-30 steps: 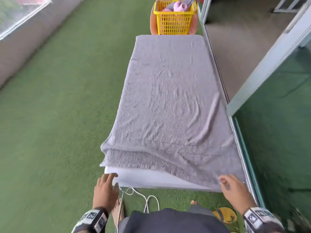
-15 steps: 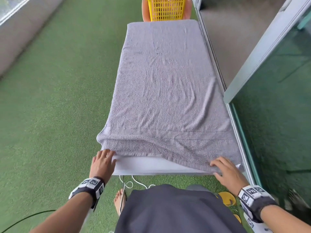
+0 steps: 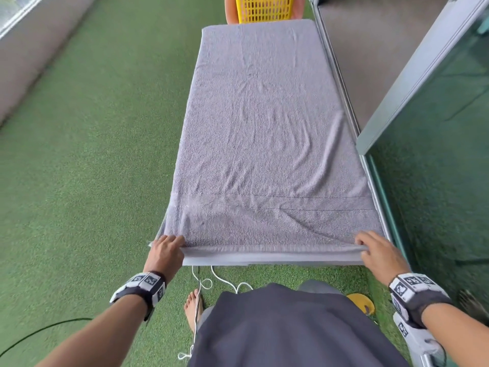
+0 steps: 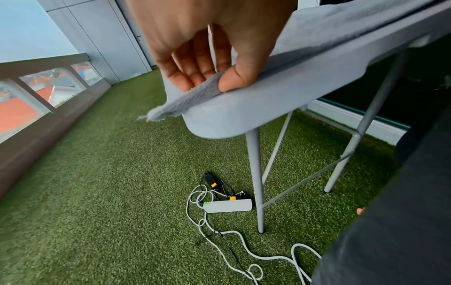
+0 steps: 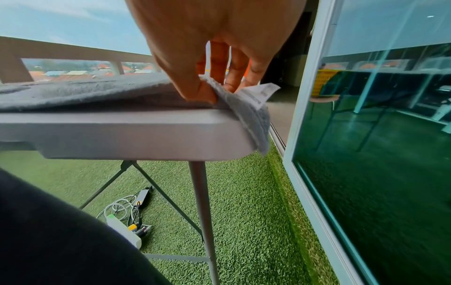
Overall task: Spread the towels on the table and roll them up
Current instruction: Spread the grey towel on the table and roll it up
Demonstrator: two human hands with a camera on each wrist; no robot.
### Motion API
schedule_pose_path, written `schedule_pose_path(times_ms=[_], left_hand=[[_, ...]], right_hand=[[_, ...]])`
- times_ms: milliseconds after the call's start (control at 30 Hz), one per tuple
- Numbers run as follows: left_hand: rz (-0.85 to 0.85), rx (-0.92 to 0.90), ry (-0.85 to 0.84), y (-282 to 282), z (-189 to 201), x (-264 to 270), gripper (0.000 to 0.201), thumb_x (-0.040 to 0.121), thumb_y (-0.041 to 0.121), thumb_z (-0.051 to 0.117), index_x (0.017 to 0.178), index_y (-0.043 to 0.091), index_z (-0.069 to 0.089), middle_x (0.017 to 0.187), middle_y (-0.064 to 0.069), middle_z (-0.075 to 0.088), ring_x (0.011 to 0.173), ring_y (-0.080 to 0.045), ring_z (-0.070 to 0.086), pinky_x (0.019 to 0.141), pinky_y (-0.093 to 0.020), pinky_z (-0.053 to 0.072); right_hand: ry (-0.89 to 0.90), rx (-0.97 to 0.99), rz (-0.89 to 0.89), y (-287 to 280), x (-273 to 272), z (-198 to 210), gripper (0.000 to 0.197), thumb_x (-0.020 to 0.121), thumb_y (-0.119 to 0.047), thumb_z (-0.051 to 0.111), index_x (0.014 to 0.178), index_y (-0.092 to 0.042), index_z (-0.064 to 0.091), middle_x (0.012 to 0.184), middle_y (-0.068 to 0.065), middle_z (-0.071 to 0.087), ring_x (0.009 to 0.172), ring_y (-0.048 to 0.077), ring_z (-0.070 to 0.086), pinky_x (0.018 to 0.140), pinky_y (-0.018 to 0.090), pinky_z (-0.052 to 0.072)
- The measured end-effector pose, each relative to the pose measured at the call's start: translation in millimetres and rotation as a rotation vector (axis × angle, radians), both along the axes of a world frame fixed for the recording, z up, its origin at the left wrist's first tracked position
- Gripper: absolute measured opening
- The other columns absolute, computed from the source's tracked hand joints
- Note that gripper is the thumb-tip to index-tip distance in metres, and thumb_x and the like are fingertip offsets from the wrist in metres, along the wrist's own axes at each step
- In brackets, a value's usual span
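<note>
While the grey towel (image 3: pixel 267 133) lies spread lengthwise over the white table (image 3: pixel 264 259), covering nearly all of its top, both hands hold its near corners. The left hand (image 3: pixel 165 254) pinches the near-left corner between thumb and fingertips (image 4: pixel 195 81), just over the table's rounded edge. The right hand (image 3: pixel 381 254) pinches the near-right corner, where a white label (image 5: pixel 262 92) sticks out; that corner droops past the table's edge. A yellow basket (image 3: pixel 264 9) stands beyond the table's far end; its contents are out of view. A power strip (image 4: pixel 228 205) with cables lies on the green turf (image 3: pixel 92 154) under the table.
</note>
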State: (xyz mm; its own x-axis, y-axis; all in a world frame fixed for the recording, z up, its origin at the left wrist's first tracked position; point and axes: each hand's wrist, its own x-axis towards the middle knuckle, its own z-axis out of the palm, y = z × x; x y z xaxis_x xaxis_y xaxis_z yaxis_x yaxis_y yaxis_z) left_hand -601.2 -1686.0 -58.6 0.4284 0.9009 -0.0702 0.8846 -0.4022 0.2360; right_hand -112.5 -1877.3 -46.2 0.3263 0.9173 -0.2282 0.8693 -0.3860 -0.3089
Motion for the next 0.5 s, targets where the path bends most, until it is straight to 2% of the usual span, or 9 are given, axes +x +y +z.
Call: schedule_pose_path(times_ms=[100,200,300,367,433,500], left_hand=[[0.002,-0.024,-0.041,-15,-8,-16,0.027,0.067,-0.009,0.070,0.081,0.013,0.062,0.074,0.002,0.063,0.068,-0.016,0.056,0.067,-0.037,0.053],[0.019,-0.021,-0.094,-23,-6,-20,0.027,0.067,-0.008,0.071,0.082,0.012,0.062,0.075,0.003,0.061,0.067,-0.017,0.055,0.068,-0.034,0.051],[0.026,0.004,-0.149,-25,1,-17,0.016,0.074,-0.002,0.066,0.079,0.013,0.062,0.076,0.003,0.058,0.067,-0.016,0.050,0.066,-0.033,0.047],[0.020,0.025,-0.152,-26,2,-14,0.009,0.079,0.005,0.064,0.079,0.014,0.064,0.080,0.004,0.060,0.071,-0.015,0.050,0.067,-0.031,0.043],[0.004,0.020,-0.156,-26,2,-12,0.009,0.084,0.014,0.055,0.082,0.017,0.063,0.083,0.006,0.061,0.073,-0.014,0.052,0.066,-0.033,0.045],[0.000,0.008,-0.174,-25,1,-11,0.010,0.084,0.006,0.059,0.083,0.015,0.064,0.080,0.005,0.062,0.070,-0.014,0.052,0.066,-0.032,0.045]], right_hand=[[0.004,0.078,-0.062,-11,1,-4,0.019,0.084,-0.001,0.060,0.089,-0.018,0.066,0.094,-0.010,0.054,0.078,0.012,0.054,0.069,0.027,0.046],[-0.044,0.181,-0.110,-24,-1,-5,0.019,0.079,0.005,0.067,0.085,-0.011,0.074,0.091,-0.002,0.061,0.083,0.020,0.054,0.075,0.034,0.045],[-0.146,0.180,-0.156,-38,0,-4,0.027,0.073,0.005,0.073,0.086,-0.019,0.076,0.088,0.000,0.070,0.087,0.023,0.058,0.079,0.037,0.041],[-0.156,0.183,-0.241,-44,3,1,0.028,0.074,0.003,0.072,0.086,-0.022,0.076,0.089,-0.001,0.072,0.087,0.024,0.060,0.079,0.036,0.039],[-0.132,0.185,-0.291,-46,3,3,0.026,0.076,0.002,0.071,0.088,-0.021,0.076,0.090,0.001,0.073,0.086,0.025,0.061,0.081,0.037,0.041],[-0.098,0.169,-0.298,-46,2,1,0.024,0.079,0.000,0.071,0.093,-0.019,0.076,0.094,0.004,0.073,0.087,0.025,0.062,0.088,0.040,0.044]])
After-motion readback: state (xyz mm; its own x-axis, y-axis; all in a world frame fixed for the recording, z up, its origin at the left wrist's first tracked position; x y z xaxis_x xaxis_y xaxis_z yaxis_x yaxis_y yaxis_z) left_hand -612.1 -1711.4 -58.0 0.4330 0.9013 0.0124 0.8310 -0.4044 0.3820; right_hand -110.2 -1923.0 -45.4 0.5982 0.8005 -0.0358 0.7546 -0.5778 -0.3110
